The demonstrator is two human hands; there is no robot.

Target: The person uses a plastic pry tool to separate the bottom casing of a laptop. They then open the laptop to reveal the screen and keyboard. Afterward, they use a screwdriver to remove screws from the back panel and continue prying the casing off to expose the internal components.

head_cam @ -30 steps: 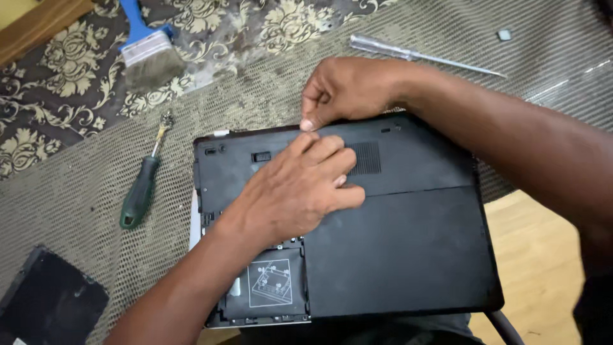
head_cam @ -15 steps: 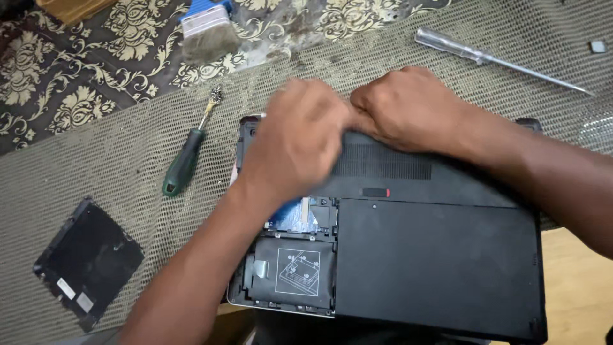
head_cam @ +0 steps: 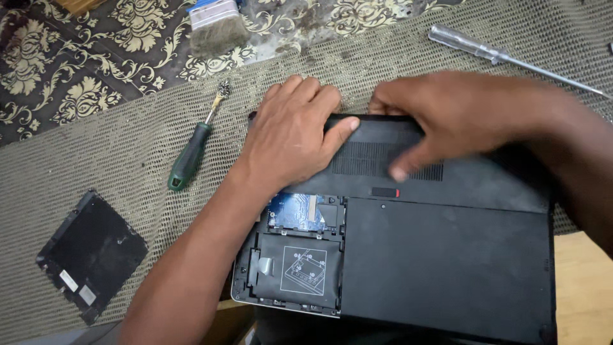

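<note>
Both hands [head_cam: 357, 128] shifted up the laptop [head_cam: 447, 268] rear edge

A green-handled screwdriver [head_cam: 190, 153] lies on the mesh mat [head_cam: 96, 166], tip pointing up. A black cover panel [head_cam: 91, 253] rests flat at lower left. A brush [head_cam: 217, 24] sits at the top edge on patterned cloth [head_cam: 76, 70]. A clear-handled tool [head_cam: 504, 56], probably a screwdriver, lies at upper right.

- Black laptop [head_cam: 447, 268] lies upside down on the mesh mat, its base facing up.
- A corner bay stands open, showing a drive and blue circuit board.
- Both hands press its far edge.
</note>
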